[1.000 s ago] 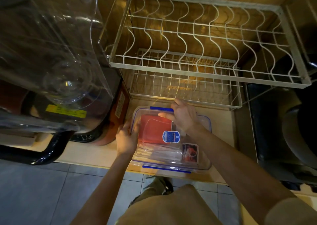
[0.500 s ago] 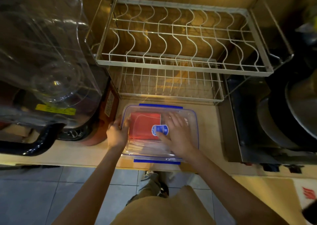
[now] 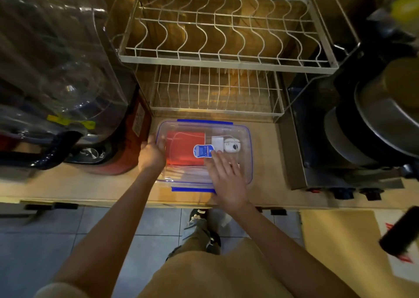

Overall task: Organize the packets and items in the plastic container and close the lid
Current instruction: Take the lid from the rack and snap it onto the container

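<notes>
A clear plastic container (image 3: pixel 246 138) with blue clips sits on the wooden counter, its clear lid (image 3: pixel 229 128) on top. A blue and white sticker (image 3: pixel 202 150) marks the lid's middle. Through the lid I see a red packet (image 3: pixel 183 146), a white box and a white rounded item (image 3: pixel 231 146). My left hand (image 3: pixel 151 153) holds the container's left edge, fingers curled over it. My right hand (image 3: pixel 226 179) lies flat on the lid's near right part with straight fingers. The near blue clip (image 3: pixel 192 189) sticks out at the front edge.
A two-tier wire dish rack (image 3: pixel 217 61) stands just behind the container. A large clear water bottle (image 3: pixel 52 54) on a dark base is at the left. Dark pots (image 3: pixel 371 125) on a metal stand are at the right. The counter edge (image 3: pixel 136 201) runs just below.
My right hand slid from the lid's far edge to its near right part, uncovering the white items. My left hand stayed on the left edge.
</notes>
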Available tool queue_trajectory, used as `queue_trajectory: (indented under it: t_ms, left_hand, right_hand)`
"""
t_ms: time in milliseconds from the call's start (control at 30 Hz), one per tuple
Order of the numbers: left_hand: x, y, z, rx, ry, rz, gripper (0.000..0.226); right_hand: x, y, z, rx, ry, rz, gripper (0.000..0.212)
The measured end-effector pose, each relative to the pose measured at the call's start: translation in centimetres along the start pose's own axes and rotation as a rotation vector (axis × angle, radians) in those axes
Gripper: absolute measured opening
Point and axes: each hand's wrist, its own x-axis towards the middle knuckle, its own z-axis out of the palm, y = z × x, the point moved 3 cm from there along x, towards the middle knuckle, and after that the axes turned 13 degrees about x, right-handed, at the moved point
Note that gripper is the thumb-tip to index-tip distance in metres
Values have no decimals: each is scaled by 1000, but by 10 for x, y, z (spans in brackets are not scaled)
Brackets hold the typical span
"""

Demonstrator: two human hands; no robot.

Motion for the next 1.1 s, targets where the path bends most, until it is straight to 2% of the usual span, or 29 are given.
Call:
queue_trajectory:
  t_ms: [133,300,467,800,867,967,1100]
  left_hand:
    - [0,-2,2,12,-27,-12,52]
    - [0,-5,4,-10,-61,-13,53]
    - [0,-3,3,-4,-68,-13,54]
    - [-5,-4,1,-60,15,9,52]
    - [-5,-5,1,-70,13,8,52]
    - [-6,-5,1,-90,10,6,52]
    - [-4,-6,-1,-137,12,19,48]
  right_hand:
    - [-6,6,0,57,-26,-88,114]
    - [-9,12,-6,86,-94,-184,102]
    - [-9,15,-12,65,-131,-231,73]
    - [-7,15,-9,-19,-122,-226,59]
    - [-9,17,-10,107,-86,-250,56]
    - [-9,16,-24,531,8,-112,43]
    - [0,13,-33,671,201,64,30]
